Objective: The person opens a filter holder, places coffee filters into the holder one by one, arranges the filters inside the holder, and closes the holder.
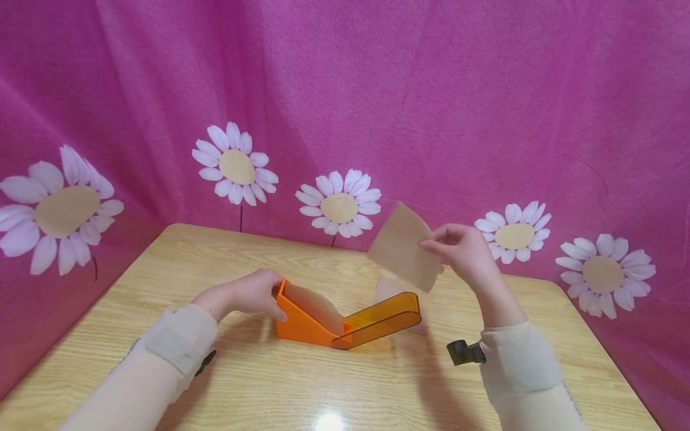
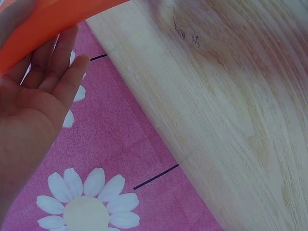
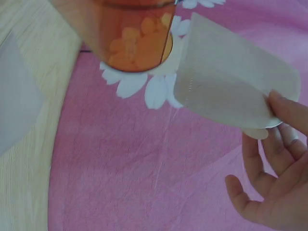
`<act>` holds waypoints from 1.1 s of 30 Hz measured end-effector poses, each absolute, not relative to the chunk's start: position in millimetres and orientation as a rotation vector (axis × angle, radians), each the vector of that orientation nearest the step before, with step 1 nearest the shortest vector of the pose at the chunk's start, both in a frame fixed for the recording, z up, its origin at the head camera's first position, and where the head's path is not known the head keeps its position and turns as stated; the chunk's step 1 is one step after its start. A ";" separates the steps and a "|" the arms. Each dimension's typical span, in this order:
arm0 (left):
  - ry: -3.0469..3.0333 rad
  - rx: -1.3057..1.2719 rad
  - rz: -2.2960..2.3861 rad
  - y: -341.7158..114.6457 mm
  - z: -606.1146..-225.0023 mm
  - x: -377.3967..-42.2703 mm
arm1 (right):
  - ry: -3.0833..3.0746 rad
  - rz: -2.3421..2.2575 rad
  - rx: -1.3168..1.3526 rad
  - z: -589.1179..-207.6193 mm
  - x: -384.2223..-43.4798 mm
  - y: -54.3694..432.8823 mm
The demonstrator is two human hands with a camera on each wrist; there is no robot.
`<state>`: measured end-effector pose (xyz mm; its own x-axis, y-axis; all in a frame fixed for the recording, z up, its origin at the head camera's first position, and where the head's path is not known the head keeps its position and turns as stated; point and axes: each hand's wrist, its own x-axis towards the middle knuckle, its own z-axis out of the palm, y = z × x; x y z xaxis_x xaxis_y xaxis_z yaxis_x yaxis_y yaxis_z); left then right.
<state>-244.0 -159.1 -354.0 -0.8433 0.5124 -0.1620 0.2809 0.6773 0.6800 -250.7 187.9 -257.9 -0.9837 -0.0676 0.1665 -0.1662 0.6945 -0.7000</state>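
An orange coffee filter holder (image 1: 302, 326) stands on the wooden table, its see-through amber lid (image 1: 384, 318) swung down to the right. A brown paper filter (image 1: 318, 306) shows inside it. My left hand (image 1: 257, 293) grips the holder's back end; in the left wrist view, that hand (image 2: 43, 91) has its thumb and fingers on opposite sides of the orange wall (image 2: 57, 24). Above the lid, my right hand (image 1: 466, 251) pinches a coffee filter (image 1: 405, 246) by one edge between thumb and fingers. The right wrist view shows a crimped seam along this filter (image 3: 231, 72).
Another paper filter (image 1: 385, 288) lies flat on the table (image 1: 259, 383) behind the lid, partly hidden by it. A pink cloth (image 1: 345, 90) printed with daisies hangs along the table's far and side edges.
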 end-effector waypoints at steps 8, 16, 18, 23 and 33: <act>2.552 0.634 0.958 -161.7 -356.6 -246.7 | -2.723 1.218 0.258 -256.3 -246.9 165.7; 2.556 0.626 0.958 -162.7 -357.7 -247.0 | -2.709 1.220 0.388 -267.8 -243.5 141.1; 2.555 0.621 0.956 -162.8 -357.5 -246.9 | -2.718 1.231 0.415 -272.7 -242.5 134.4; 2.561 0.620 0.955 -162.1 -357.2 -247.3 | -2.761 1.222 0.448 -285.2 -239.9 117.3; 2.556 0.615 0.962 -160.6 -358.7 -247.3 | -2.761 1.190 0.522 -301.9 -238.2 93.5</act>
<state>-247.3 -160.6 -358.7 -0.8484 0.5048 -0.1592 0.2745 0.6768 0.6831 -238.2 93.5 -301.9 -0.9376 -0.2738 0.2145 -0.3439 0.6381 -0.6888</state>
